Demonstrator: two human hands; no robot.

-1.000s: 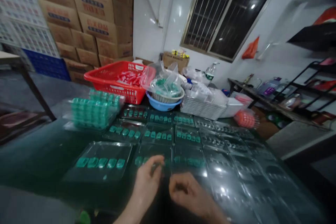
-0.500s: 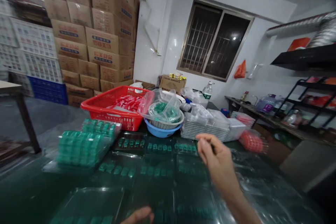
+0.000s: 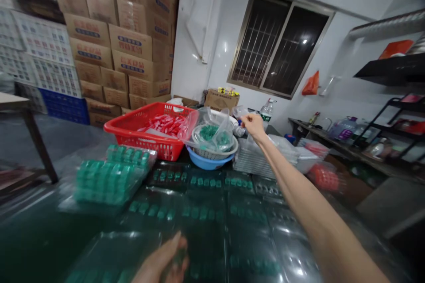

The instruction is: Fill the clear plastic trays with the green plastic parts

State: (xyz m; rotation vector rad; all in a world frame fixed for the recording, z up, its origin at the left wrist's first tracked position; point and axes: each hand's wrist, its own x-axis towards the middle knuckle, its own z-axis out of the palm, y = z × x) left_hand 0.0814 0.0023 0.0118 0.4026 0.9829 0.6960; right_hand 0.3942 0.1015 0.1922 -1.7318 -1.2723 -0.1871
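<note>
Over dark green surface [image 3: 33, 243], with curled left hand [image 3: 166, 258], curled right hand [image 3: 253, 124] by clear plastic bag [image 3: 238, 111]; can't tell if pinching

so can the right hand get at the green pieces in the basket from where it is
Probably yes: the right hand is close, just right of the basket, though the loose clear bag around the green pieces may need pushing aside.

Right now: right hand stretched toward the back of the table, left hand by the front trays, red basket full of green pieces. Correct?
Not the green: in the head view, the red basket holds pinkish-red pieces. The rest is right: right hand stretched toward the back of the table, left hand by the front trays.
</note>
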